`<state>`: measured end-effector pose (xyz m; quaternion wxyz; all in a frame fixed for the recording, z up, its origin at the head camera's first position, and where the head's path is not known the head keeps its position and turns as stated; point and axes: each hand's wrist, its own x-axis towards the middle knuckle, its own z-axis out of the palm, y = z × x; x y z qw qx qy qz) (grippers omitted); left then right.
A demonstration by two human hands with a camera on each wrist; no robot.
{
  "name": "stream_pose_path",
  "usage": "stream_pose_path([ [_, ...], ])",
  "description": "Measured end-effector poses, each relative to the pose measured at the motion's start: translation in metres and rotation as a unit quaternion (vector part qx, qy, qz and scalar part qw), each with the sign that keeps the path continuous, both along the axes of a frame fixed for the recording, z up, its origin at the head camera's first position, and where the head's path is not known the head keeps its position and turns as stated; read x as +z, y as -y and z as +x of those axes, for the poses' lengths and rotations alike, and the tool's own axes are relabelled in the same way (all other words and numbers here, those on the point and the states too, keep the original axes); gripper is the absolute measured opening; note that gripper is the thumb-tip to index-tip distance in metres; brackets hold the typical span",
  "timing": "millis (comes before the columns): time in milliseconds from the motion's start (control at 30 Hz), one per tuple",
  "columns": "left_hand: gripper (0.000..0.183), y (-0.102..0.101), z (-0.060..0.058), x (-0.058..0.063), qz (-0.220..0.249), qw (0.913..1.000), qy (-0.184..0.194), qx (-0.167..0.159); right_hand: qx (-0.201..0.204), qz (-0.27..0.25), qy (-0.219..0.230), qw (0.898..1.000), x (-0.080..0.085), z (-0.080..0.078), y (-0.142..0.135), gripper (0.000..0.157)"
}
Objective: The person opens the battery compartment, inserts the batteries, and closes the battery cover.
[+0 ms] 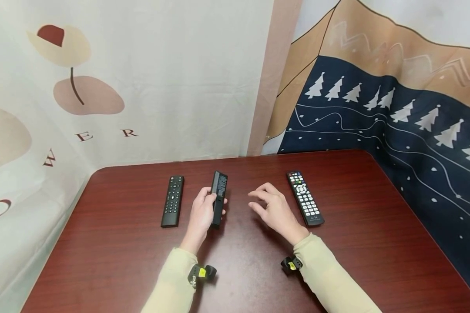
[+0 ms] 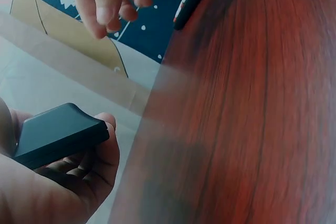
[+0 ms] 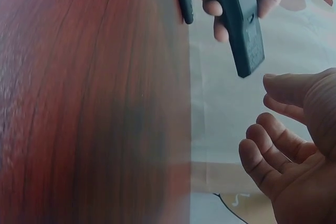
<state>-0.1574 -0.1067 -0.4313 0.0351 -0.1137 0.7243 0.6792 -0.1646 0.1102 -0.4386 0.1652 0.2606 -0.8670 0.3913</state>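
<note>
My left hand (image 1: 202, 211) grips a black remote control (image 1: 219, 198) above the middle of the table, its back with printed label turned up toward the head camera. In the left wrist view, the end of this remote (image 2: 60, 129) pokes out between thumb and curled fingers. My right hand (image 1: 273, 208) hovers to the right of it, fingers loosely bent and nothing between them. The right wrist view shows that hand (image 3: 294, 145) just below the held remote (image 3: 239, 24), apart from it. Beside the right hand lies a black remote with white buttons (image 1: 305, 199).
Left of the left hand, another black remote (image 1: 172, 201) lies buttons up on the reddish-brown wooden table (image 1: 113, 243). A pale curtain (image 1: 188, 87) hangs behind the table's far edge, and a dark blue tree-patterned cloth (image 1: 376, 117) covers the right side.
</note>
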Motion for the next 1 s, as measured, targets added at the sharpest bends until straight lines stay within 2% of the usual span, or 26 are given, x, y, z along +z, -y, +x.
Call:
stream_pose_path([
  [467,0.031,0.026,0.002,0.001,-0.067,0.9975,-0.021,0.013,-0.019,0.023,-0.003,1.000,0.001,-0.002,-0.013,0.023],
  [700,0.031,0.039,0.004,0.000,-0.138,0.9899,-0.028,0.020,-0.025,0.041,-0.001,0.999,-0.001,-0.003,-0.020,0.023],
  [1000,0.034,0.060,0.005,0.000,-0.194,0.9804,-0.028,0.020,-0.036,0.048,0.007,0.998,-0.001,-0.004,-0.028,0.023],
])
